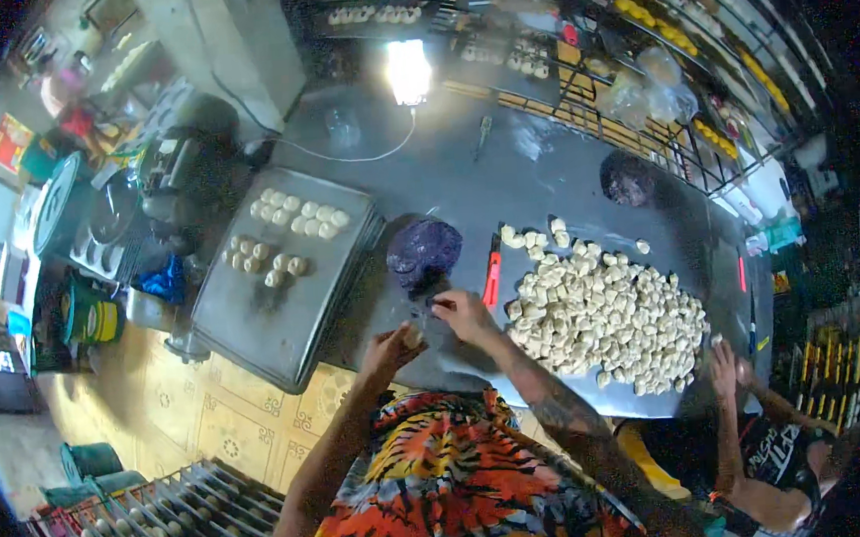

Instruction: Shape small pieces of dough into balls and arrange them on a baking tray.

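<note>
My left hand [393,349] is closed on a small pale dough piece [413,336] at the near edge of the grey table [321,136]. Just above and right of it, my right hand [460,314] has its fingertips pinched below a lumpy purple mass [425,249]; what they hold is too small to make out. A red-handled tool [493,269] lies right of the mass, beside a large heap of cut dough pieces [603,321]. On the left, a metal tray [256,341] bears several groups of dough balls [302,218].
A co-worker's hands [724,368] are at the heap's right edge. A lit lamp [406,71] with a cable and a dark lump [626,180] are on the far table. Wire racks [656,73] line the back right; another rack [159,532] holds dough balls at lower left.
</note>
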The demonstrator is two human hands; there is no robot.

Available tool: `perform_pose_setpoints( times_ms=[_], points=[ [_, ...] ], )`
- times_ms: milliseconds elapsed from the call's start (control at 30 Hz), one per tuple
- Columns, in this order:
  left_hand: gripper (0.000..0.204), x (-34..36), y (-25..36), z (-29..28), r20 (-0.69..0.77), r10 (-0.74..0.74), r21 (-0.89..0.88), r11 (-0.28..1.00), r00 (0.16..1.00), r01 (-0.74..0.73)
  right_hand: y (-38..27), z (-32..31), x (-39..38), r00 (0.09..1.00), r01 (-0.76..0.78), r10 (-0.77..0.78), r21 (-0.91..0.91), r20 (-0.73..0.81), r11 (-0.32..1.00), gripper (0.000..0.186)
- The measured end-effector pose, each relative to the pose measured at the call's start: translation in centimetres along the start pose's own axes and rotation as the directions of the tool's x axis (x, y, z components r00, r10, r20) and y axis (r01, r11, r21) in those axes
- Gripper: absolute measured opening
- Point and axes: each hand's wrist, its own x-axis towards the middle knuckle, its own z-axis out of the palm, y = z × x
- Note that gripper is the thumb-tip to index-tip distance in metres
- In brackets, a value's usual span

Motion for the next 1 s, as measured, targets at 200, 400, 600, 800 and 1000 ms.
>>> perform_pose_setpoints(
  times_ms=[200,400,600,800,1000],
  points=[
    [0.029,6.0,-1.2,-0.3,0.037,0.013,-0.163,0.987,0.999,-0.007,-6.7,4.4,-3.5,0.868,0.142,-0.405,-0.638,-0.287,0.757,0.020],
    [0.022,6.0,-0.6,-4.6,0.158,-0.057,-0.203,0.975,0.986,0.089,-7.6,5.0,-4.0,0.918,-0.226,0.341,0.438,-0.203,0.870,0.023],
    [0.017,4.9,4.2,-4.5,0.312,0.056,0.046,0.996,0.948,-0.073,-6.9,6.3,-4.0,0.917,-0.168,0.343,0.581,-0.204,0.796,0.019],
    [0.015,4.7,4.2,-2.0,0.273,0.183,0.604,0.731,0.944,-0.317,-6.9,3.3,-4.4,0.943,-0.130,0.183,0.198,-0.279,0.971,0.017],
    [0.015,5.7,-1.6,0.9,0.083,0.163,0.181,0.968,0.983,-0.175,-6.5,-0.8,-6.0,0.981,0.045,-0.042,0.011,-0.190,0.999,0.017]
  ],
)
